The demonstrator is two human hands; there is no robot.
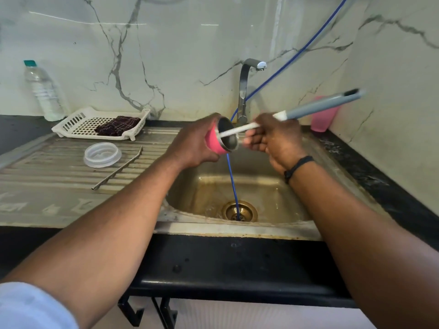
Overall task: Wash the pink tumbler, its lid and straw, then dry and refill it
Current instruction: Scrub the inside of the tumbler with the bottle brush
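Pink tumbler (215, 144), steel-lined, gripped sideways by left hand (192, 143); right hand (273, 136) clasps brush (308, 110).

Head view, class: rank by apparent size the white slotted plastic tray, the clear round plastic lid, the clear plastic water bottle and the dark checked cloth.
1. White slotted plastic tray.
2. Clear plastic water bottle.
3. Clear round plastic lid and dark checked cloth look alike; unranked.

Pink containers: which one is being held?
The pink tumbler, gripped by the left hand over the sink; the pink cup stands untouched by the wall.
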